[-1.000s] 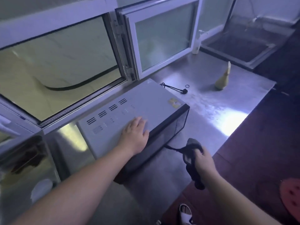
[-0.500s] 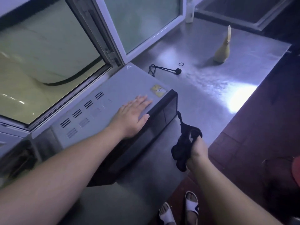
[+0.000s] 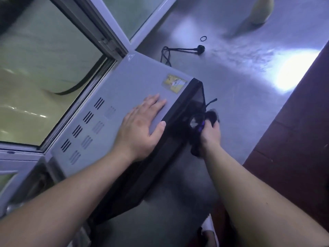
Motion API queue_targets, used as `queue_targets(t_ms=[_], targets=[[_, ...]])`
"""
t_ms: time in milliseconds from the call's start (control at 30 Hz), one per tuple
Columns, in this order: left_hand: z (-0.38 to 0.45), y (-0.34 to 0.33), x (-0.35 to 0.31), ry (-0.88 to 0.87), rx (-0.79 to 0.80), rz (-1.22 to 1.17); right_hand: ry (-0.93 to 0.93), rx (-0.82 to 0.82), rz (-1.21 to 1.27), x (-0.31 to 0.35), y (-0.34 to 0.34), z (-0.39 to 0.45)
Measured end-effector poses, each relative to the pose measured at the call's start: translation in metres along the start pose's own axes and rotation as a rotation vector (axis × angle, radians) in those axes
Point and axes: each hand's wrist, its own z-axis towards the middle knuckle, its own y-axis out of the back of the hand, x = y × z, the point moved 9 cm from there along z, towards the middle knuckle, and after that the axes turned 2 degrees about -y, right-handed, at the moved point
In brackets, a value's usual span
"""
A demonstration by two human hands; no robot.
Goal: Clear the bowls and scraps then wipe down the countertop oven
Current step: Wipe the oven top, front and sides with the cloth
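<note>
The countertop oven point(image 3: 135, 82) is a grey box with a black glass front, standing on the steel counter point(image 3: 240, 86) beside the window. My left hand point(image 3: 140, 125) lies flat on the oven's top near its front edge, fingers spread, holding nothing. My right hand point(image 3: 211, 132) is closed on a dark cloth point(image 3: 201, 120), which is pressed against the oven's black front near its right end. No bowls or scraps are in view.
The oven's black power cord point(image 3: 179, 50) and a small black ring point(image 3: 203, 38) lie on the counter behind the oven. A pale yellow object point(image 3: 261, 11) stands at the far edge. Window frames point(image 3: 106, 32) run along the left. Dark red floor point(image 3: 293, 148) lies right.
My right hand has brought the cloth up and left from beside the counter onto the oven's front. My left hand stays flat on the oven top. The camera has tilted downward.
</note>
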Motion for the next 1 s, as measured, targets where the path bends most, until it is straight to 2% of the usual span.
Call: queue_targets(t_ms=[233, 400, 533, 600, 833, 1000], targets=[[-0.001, -0.001, 0.000, -0.025, -0.011, -0.010, 0.010, -0.107, 0.120, -0.008, -0.018, 0.024], [-0.001, -0.002, -0.001, -0.035, -0.006, -0.009, -0.012, -0.106, 0.341, -0.013, -0.024, 0.032], [0.000, -0.002, -0.002, -0.049, -0.016, -0.002, 0.041, -0.083, 0.407, 0.006, -0.029, 0.010], [0.000, -0.002, -0.002, -0.050, -0.021, 0.004, 0.100, -0.110, 0.392, 0.020, -0.032, -0.005], [0.000, -0.002, -0.004, -0.053, -0.020, 0.010, 0.435, 0.034, 0.407, 0.074, -0.058, -0.078], [0.000, -0.001, -0.005, -0.070, -0.033, 0.022, 0.753, -0.051, 0.129, 0.081, -0.059, -0.112]])
